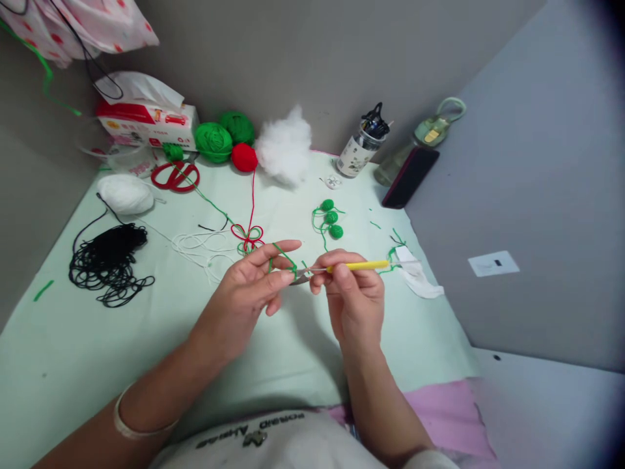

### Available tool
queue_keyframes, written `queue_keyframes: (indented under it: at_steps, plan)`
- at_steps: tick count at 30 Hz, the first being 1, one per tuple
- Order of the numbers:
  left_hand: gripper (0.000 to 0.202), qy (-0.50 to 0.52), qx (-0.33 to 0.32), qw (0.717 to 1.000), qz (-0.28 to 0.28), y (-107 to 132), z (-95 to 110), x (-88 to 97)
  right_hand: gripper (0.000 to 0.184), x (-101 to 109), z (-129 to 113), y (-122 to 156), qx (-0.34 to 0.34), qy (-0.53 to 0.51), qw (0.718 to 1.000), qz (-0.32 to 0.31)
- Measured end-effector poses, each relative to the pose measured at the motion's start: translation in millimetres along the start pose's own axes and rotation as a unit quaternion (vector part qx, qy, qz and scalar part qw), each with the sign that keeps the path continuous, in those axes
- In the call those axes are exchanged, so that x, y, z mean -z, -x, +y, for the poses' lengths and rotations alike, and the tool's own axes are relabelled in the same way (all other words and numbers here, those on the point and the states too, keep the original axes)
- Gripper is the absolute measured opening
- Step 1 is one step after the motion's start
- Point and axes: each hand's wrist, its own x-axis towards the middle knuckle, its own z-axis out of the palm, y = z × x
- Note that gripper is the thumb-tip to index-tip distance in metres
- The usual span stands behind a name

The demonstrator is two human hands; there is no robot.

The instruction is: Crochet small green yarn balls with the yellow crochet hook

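Observation:
My left hand (254, 286) pinches a strand of green yarn (283, 255) looped over its fingers, index finger stretched out. My right hand (349, 296) grips a yellow-handled crochet hook (359, 266) whose metal tip meets the yarn between both hands. The green strand runs back across the pale green table cover (146, 339) toward two green yarn balls (215, 141). Three small green crocheted balls (332, 218) lie just beyond my hands. A red yarn ball (244, 157) sits at the back, its strand ending in a red loop (248, 236).
Red scissors (174, 176), a tissue box (146, 120), white stuffing (286, 146), a white yarn ball (125, 194) and a black cord tangle (111, 260) lie left and back. A jar (359, 150), a bottle (420, 146), a dark phone (410, 177) and white tissue (415, 277) are right.

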Motion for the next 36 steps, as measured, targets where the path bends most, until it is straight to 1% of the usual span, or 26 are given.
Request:
queue_keyframes:
  at_steps: [2,4,5,9,12,14,17,20,22,25,30,32,36]
  plan:
    - [0.033,-0.037,-0.021,0.999,0.004,0.7,-3.2,-2.3,0.010,-3.0,1.8,2.1,0.043,0.043,0.998,-0.020]
    - [0.036,-0.059,-0.029,0.998,0.012,1.6,-5.6,-3.7,0.010,-4.1,3.9,3.6,0.072,0.068,0.995,-0.021]
    - [0.036,-0.065,-0.031,0.997,0.018,2.0,-6.0,-3.8,0.010,-3.8,4.5,3.7,0.071,0.064,0.995,-0.017]
    - [0.031,-0.087,-0.033,0.995,0.029,4.2,-4.2,-1.6,0.014,-0.8,2.8,1.0,0.023,0.010,1.000,-0.012]
    - [0.029,-0.110,-0.033,0.993,0.027,6.1,-2.3,0.1,0.017,-0.2,-1.9,0.5,0.019,-0.008,1.000,-0.018]
    - [0.027,-0.124,-0.038,0.991,0.030,7.1,-1.7,0.6,0.017,-0.7,-5.2,2.7,0.029,0.003,0.999,-0.021]
    - [0.028,-0.145,-0.051,0.987,0.041,7.6,-1.6,0.4,0.016,-1.5,-8.5,7.9,0.076,0.055,0.995,-0.022]
    - [0.028,-0.164,-0.065,0.983,0.049,7.2,-1.9,-0.1,0.017,-1.7,-9.4,11.7,0.141,0.126,0.982,-0.026]
    - [0.028,-0.178,-0.074,0.980,0.053,7.0,-2.3,-0.1,0.019,-1.5,-9.5,12.7,0.169,0.158,0.973,-0.028]
    - [0.028,-0.190,-0.082,0.976,0.060,7.1,-2.7,0.3,0.019,-1.1,-9.9,12.9,0.182,0.182,0.966,-0.034]
    - [0.026,-0.203,-0.088,0.972,0.076,8.9,-0.2,-2.2,0.020,-0.1,-9.4,12.1,0.196,0.193,0.960,-0.053]
    - [0.024,-0.219,-0.102,0.966,0.092,10.1,1.6,-5.4,0.022,0.2,-7.5,11.8,0.224,0.213,0.949,-0.059]
    - [0.020,-0.267,-0.158,0.942,0.125,11.6,3.3,-11.2,0.024,-0.4,-3.4,12.1,0.301,0.251,0.917,-0.078]
